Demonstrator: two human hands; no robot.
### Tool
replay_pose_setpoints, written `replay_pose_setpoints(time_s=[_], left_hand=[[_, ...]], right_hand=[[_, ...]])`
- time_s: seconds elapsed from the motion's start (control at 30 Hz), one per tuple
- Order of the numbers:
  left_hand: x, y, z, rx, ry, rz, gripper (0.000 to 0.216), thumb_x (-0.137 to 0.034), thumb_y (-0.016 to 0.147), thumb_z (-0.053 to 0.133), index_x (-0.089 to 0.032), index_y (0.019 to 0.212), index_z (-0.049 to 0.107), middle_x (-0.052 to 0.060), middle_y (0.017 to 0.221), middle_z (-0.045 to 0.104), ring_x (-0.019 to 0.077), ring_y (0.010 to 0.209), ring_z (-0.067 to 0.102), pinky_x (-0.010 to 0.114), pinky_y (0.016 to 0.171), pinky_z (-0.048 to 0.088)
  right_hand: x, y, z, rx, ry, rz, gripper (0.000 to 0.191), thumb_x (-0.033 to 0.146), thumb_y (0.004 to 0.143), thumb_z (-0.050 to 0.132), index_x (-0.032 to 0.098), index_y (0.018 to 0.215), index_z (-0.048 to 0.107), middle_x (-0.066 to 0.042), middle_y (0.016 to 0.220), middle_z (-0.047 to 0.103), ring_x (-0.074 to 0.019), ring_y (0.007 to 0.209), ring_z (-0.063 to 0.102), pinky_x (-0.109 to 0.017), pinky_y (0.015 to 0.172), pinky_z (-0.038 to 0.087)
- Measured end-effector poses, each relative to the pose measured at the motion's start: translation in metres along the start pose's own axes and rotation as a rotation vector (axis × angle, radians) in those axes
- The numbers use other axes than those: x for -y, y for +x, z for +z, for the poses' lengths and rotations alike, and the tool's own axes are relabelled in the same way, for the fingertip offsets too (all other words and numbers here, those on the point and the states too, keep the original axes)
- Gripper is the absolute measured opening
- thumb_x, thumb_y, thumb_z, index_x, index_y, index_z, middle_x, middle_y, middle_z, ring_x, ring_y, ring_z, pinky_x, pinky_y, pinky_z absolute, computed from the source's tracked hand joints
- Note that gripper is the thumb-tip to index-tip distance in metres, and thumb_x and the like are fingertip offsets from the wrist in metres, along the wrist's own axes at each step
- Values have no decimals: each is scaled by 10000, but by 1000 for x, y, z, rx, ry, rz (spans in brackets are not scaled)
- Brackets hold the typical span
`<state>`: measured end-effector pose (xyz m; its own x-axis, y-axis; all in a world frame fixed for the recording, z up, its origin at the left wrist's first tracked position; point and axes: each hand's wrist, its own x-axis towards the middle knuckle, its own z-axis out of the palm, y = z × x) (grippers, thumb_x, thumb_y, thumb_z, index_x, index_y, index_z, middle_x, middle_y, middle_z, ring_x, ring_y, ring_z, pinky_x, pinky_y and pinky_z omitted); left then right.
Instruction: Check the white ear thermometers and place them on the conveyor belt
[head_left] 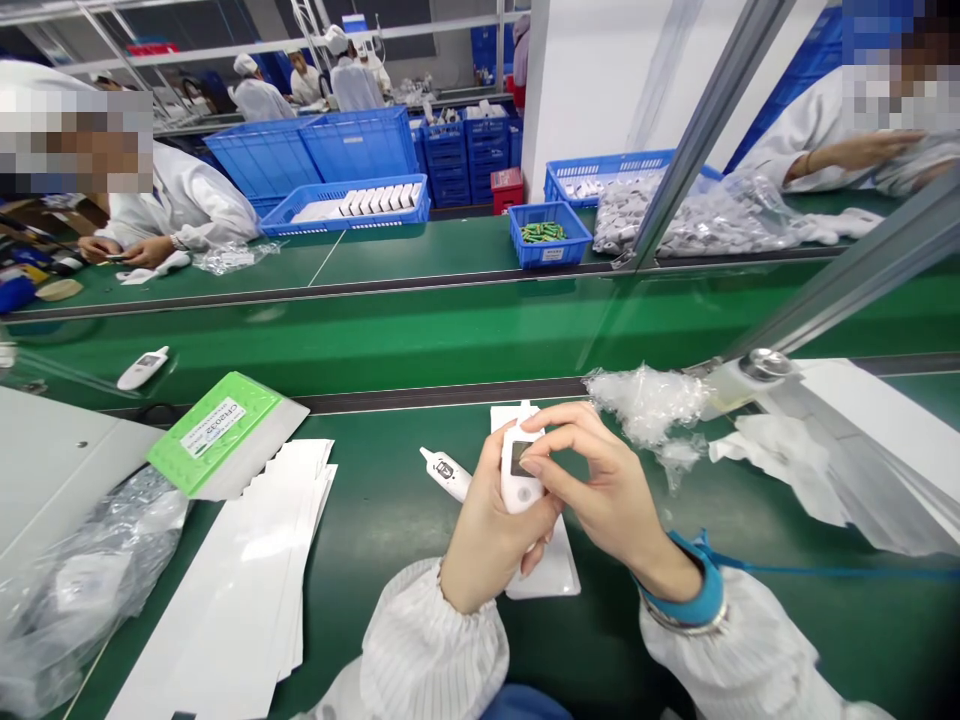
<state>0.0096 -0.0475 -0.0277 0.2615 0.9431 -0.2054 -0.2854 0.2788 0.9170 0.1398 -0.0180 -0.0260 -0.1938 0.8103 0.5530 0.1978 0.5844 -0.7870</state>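
My left hand [487,535] grips a white handheld digital thermometer [521,480] with a small dark screen, holding it upright above the green bench mat [397,560]. My right hand [607,480] pinches the thermometer's upper right side, its fingertips at the screen's edge. Under my hands lies a white card or plastic tray [551,570]. A second white thermometer [446,473] lies just left of my left hand. Part of the held thermometer is hidden by my fingers.
Left of my hands lie a stack of white cards [240,580], a green label-bearing packet [214,435] and a plastic bag [82,580]. Crumpled clear plastic [645,400] lies to the right. A blue wrist strap [694,590] circles my right wrist. Co-workers sit beyond a glass divider [712,130].
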Motion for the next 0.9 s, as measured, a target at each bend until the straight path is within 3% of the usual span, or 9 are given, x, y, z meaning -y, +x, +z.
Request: replay_pose_setpoints(time_s=[0.4,0.9], left_hand=[[-2,-5,3,35,-12,-5,614,-277,817,697,-224,1307,330,-106,511,480,49,293,364,135,273,291],[-6,-5,3,33,-14,-23,576,-257,815,699,-234,1276,355,-96,582,510,36,297,381,130,271,295]], right_hand=[[1,1,-1,-22,36,4,148,97,863,643,235,812,642,0,958,693,-158,941,589,-317,868,458],[3,1,-2,-32,41,16,136,115,859,642,244,820,658,-18,939,702,-195,926,601,-377,841,481]])
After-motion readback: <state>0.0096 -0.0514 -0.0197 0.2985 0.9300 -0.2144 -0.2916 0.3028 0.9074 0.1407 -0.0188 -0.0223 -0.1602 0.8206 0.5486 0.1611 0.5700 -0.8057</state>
